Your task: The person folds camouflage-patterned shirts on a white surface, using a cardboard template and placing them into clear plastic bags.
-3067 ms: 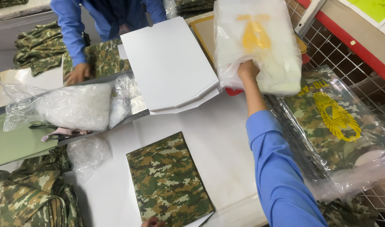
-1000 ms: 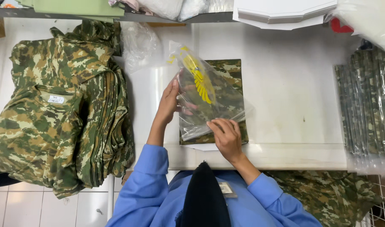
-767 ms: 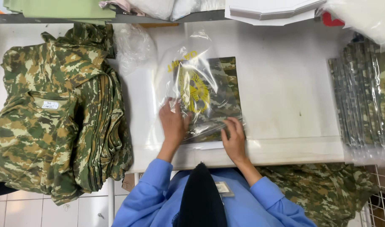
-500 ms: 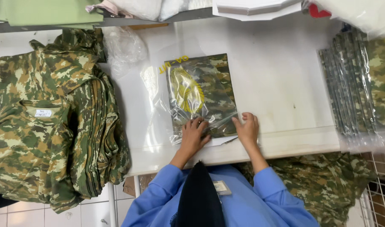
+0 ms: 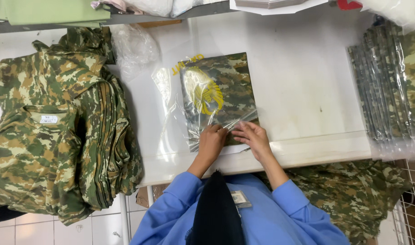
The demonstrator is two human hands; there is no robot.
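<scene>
at the near edge of the white table (image 5: 307, 90), the left hand (image 5: 212, 141) and right hand (image 5: 255, 138) are pressed side by side, fingers closed on the open end of a clear plastic bag (image 5: 207, 97) with a yellow print. inside the bag a folded camouflage garment (image 5: 225, 81) is lain flat. left of the bag, a pile of camouflage shirts (image 5: 58, 127) is heaped; to its right, bagged garments (image 5: 388, 81) are stacked. beyond it, crumpled plastic (image 5: 132, 45) is seen.
</scene>
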